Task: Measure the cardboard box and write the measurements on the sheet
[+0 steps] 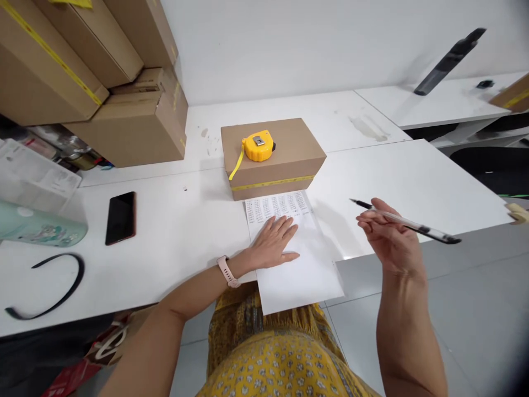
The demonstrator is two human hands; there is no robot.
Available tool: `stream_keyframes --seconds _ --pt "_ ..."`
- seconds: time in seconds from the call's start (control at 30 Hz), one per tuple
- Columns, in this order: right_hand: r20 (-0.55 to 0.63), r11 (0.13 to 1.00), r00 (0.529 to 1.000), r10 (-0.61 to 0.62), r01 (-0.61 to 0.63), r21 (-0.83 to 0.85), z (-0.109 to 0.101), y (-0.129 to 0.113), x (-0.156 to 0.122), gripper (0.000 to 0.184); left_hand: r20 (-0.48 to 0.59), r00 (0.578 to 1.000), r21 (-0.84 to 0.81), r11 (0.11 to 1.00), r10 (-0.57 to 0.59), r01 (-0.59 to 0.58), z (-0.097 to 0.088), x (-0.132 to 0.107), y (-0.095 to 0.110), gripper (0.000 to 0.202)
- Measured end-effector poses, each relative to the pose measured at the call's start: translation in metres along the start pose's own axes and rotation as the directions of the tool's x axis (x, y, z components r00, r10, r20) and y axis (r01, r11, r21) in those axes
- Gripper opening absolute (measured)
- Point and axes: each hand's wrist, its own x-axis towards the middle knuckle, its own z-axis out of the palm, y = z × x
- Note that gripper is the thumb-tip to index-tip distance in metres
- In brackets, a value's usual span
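Observation:
My left hand (273, 242) lies flat with spread fingers on a white sheet of paper (300, 281), whose upper part carries rows of small handwriting. The sheet's lower end hangs past the table edge. To the right, my right hand (390, 234) is raised with its palm partly turned up, and a black-tipped clear pen (407, 221) is held between thumb and fingers. The pen is apart from the paper. Just beyond the sheet stands a closed cardboard box (289, 140) with yellow tape along its side. On top rests a yellow tape measure (259, 146), its strip end sticking out.
At left, large cardboard boxes (136, 124) are stacked on the white table (173, 215). Nearer are a phone (120, 218), a mint-green bottle (45, 226) and a black headband-like loop (78, 278). A dark cylindrical object (448, 62) stands at the far right.

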Motion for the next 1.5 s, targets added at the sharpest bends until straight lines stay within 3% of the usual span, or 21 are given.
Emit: stream_keyframes --seconds 0.1,0.13,0.23,0.33,0.43,0.53,0.6,0.77,1.0,1.2,1.33,1.5 --pt "0.092 0.998 0.994 -0.067 0.065 0.022 0.041 0.002 -0.005 0.027 -0.075 0.997 -0.003 1.000 -0.004 0.004 0.002 0.002 0.000 0.064" --pt "0.115 0.998 0.991 -0.064 0.061 0.033 0.055 0.008 -0.002 0.030 -0.096 0.995 -0.012 1.000 -0.009 0.008 0.003 0.002 0.000 0.060" --pt "0.195 0.998 0.980 0.046 -0.055 0.043 0.091 0.032 0.012 0.047 -0.137 0.990 -0.035 0.999 -0.026 0.022 0.005 0.004 -0.001 0.051" --pt "0.322 0.979 0.925 0.201 -0.203 -0.027 0.109 0.060 0.027 0.059 -0.154 0.987 -0.043 0.999 -0.038 0.032 0.006 0.005 -0.001 0.047" --pt "0.283 0.966 0.930 0.237 -0.193 -0.174 0.113 0.080 0.035 0.051 -0.167 0.985 -0.047 0.998 -0.043 0.036 0.006 0.004 -0.001 0.043" --pt "0.189 0.950 0.970 0.149 -0.088 -0.299 0.115 0.087 0.036 0.048 -0.178 0.983 -0.054 0.998 -0.043 0.034 0.006 0.003 -0.001 0.042" --pt "0.176 0.951 0.977 0.118 -0.060 -0.305 0.116 0.087 0.036 0.048 -0.183 0.982 -0.060 0.998 -0.040 0.030 0.006 0.003 -0.001 0.042" --pt "0.252 0.969 0.944 0.211 -0.169 -0.178 0.117 0.088 0.040 0.052 -0.193 0.980 -0.076 0.997 -0.039 0.024 0.006 0.002 -0.002 0.044" --pt "0.150 0.888 0.987 0.060 0.015 -0.459 0.114 0.089 0.039 0.031 -0.220 0.975 -0.119 0.993 -0.027 0.000 0.008 0.002 -0.004 0.042" --pt "0.212 0.953 0.974 0.078 -0.010 -0.303 0.113 0.096 0.040 0.033 -0.225 0.974 -0.107 0.994 -0.031 0.007 0.007 0.001 -0.003 0.041" --pt "0.157 0.899 0.984 0.086 -0.009 -0.438 0.111 0.093 0.038 0.025 -0.242 0.970 -0.108 0.994 -0.015 -0.012 0.006 0.001 -0.004 0.041" --pt "0.192 0.854 0.979 0.066 0.044 -0.519 0.111 0.091 0.036 0.022 -0.239 0.971 -0.131 0.991 -0.024 -0.007 0.005 0.001 -0.004 0.041"
